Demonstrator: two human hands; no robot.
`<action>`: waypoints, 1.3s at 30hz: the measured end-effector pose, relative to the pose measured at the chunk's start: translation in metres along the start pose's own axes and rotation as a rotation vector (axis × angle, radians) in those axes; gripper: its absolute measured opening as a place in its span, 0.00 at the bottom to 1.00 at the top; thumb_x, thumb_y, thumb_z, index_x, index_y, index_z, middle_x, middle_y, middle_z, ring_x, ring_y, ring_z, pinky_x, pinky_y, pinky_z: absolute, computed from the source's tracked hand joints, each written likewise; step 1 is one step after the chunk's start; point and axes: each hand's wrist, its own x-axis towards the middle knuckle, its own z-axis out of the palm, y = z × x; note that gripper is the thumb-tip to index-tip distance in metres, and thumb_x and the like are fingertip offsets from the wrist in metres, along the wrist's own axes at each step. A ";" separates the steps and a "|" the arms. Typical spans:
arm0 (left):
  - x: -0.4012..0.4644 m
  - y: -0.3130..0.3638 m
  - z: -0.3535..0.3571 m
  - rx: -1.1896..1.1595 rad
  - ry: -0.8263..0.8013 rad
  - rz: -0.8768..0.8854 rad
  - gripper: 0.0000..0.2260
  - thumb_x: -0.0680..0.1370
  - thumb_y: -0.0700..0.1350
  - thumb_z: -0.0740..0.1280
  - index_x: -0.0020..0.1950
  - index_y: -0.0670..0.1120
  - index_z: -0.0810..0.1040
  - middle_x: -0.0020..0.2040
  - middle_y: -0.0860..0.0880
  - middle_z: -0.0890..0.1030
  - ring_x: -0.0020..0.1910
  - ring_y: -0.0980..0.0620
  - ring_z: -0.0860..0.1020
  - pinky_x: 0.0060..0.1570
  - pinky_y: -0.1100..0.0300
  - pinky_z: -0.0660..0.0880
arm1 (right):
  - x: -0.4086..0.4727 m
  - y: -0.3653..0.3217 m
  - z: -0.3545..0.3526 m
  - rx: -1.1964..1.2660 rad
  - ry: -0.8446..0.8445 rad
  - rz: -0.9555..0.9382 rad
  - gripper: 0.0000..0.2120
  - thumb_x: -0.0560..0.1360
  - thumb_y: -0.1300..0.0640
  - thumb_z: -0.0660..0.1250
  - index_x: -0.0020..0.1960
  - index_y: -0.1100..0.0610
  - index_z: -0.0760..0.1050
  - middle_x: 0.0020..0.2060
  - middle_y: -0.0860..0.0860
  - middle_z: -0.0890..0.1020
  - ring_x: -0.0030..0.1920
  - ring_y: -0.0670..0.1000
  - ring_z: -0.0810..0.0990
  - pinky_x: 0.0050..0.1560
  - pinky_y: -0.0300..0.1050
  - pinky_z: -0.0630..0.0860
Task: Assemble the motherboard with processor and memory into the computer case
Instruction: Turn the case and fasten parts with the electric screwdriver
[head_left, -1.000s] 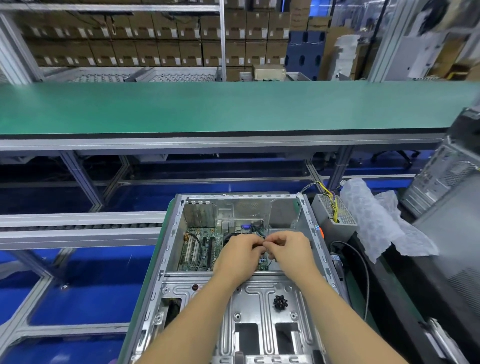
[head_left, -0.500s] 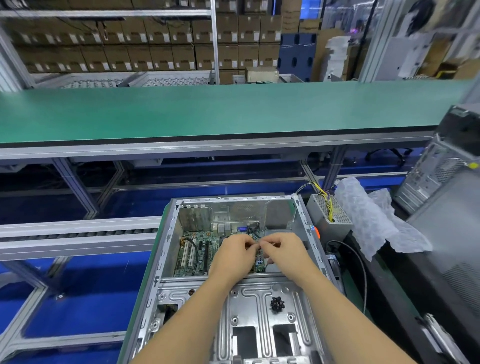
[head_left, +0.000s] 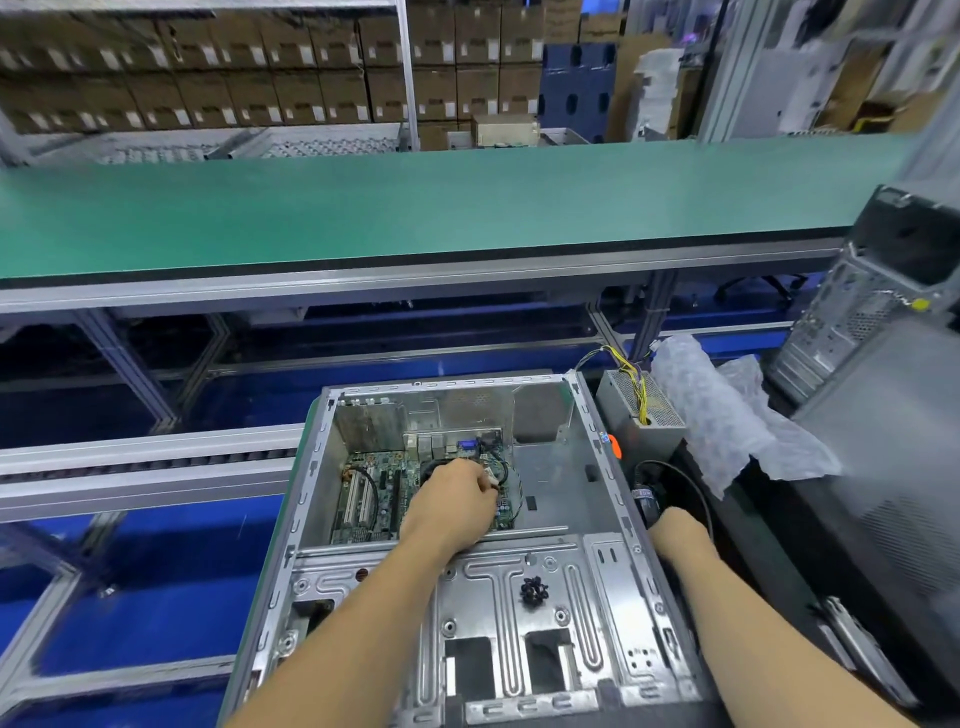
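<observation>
inside the case: the green printed motherboard (head_left: 374, 493) lies flat on the floor of the open grey steel computer case (head_left: 587, 467), in its far-left part, with its port block against the far wall.
left hand: the left hand (head_left: 457, 501) is over the right part of the board, fingers curled, its grip narrow and pinching a small pale cable connector (head_left: 489, 474) with thin black wires (head_left: 511, 480) looping away to the right.
right hand: the right hand (head_left: 675, 530) is outside the case by its right wall, near a black cable (head_left: 691, 483); i cannot tell whether its grip holds anything, the fingers are hidden.
near the case: a grey perforated power supply box (head_left: 639, 421) with yellow wires sits just beside the case's far-right corner, with a crumpled sheet of clear bubble wrap (head_left: 722, 415) next to it.
risk, connector: pushed in crooked or reversed with one hand, it could likely bend header pins.
risk, wires: slack wire may end up draped over the cooler area under the palm.
risk, board: a heavy wrist could flex the board or stress a component.
risk, loose part: a small black clump of fasteners (head_left: 533, 591) on the near steel plate could get knocked by a forearm into the case.
</observation>
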 end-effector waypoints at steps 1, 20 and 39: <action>0.000 0.000 0.000 0.002 -0.002 0.000 0.09 0.78 0.50 0.66 0.39 0.49 0.78 0.37 0.51 0.81 0.38 0.49 0.80 0.44 0.51 0.80 | 0.001 0.002 0.001 -0.035 -0.008 0.006 0.16 0.78 0.54 0.68 0.60 0.65 0.75 0.59 0.61 0.80 0.60 0.61 0.79 0.53 0.47 0.74; -0.002 0.001 -0.001 0.015 0.019 0.009 0.10 0.79 0.49 0.64 0.38 0.50 0.77 0.37 0.52 0.81 0.35 0.51 0.79 0.40 0.54 0.78 | -0.055 0.029 -0.047 1.053 0.140 -0.178 0.05 0.77 0.60 0.66 0.50 0.57 0.71 0.39 0.58 0.80 0.27 0.54 0.77 0.27 0.46 0.75; -0.005 0.005 -0.006 -0.013 -0.164 -0.034 0.12 0.78 0.41 0.67 0.34 0.43 0.76 0.29 0.46 0.77 0.30 0.45 0.75 0.39 0.51 0.79 | -0.143 -0.045 -0.110 2.054 0.185 -0.627 0.10 0.80 0.50 0.65 0.53 0.55 0.68 0.37 0.51 0.74 0.37 0.52 0.75 0.50 0.49 0.76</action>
